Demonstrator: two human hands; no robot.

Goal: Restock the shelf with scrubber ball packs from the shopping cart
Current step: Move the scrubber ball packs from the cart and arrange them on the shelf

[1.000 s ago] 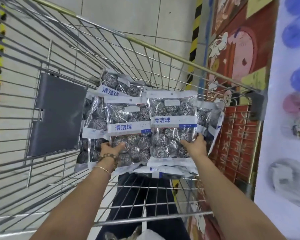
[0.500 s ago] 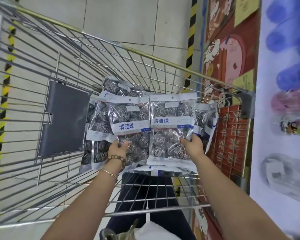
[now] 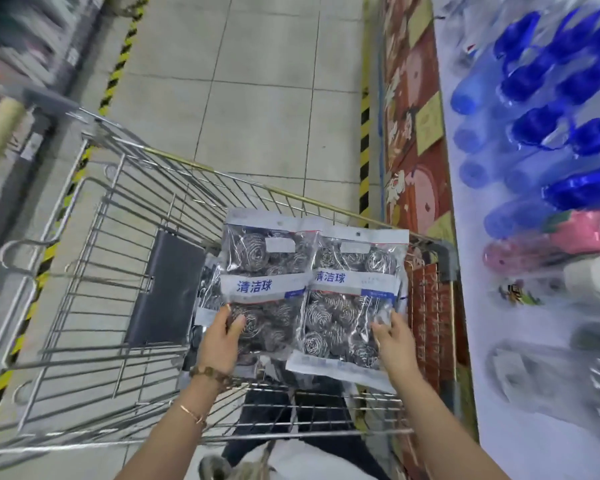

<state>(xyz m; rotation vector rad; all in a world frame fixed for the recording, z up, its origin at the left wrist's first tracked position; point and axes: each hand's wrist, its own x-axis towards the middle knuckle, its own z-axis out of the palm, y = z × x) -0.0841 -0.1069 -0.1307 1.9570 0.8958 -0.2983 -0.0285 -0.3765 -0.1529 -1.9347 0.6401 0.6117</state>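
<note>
- The left hand (image 3: pixel 222 337) pinches the lower left edge of the left pack (image 3: pixel 267 268), thumb on the front, fingers hidden behind.
- The right hand (image 3: pixel 394 341) pinches the right pack (image 3: pixel 355 299) low on its right side, thumb in front.
- Both packs are flat, glossy clear bags with a white header, a punched hole and a white-and-blue band. Coiled steel-wire balls show through.
- They are held side by side, edges touching, above the cart (image 3: pixel 111 244), a wire-grid basket with a dark flat flap (image 3: pixel 167 289).
- More packs (image 3: pixel 207 289) lie in the cart, mostly hidden.
- The white shelf (image 3: pixel 478 341) stands at right, and its blue and pink goods are blurred.
</note>
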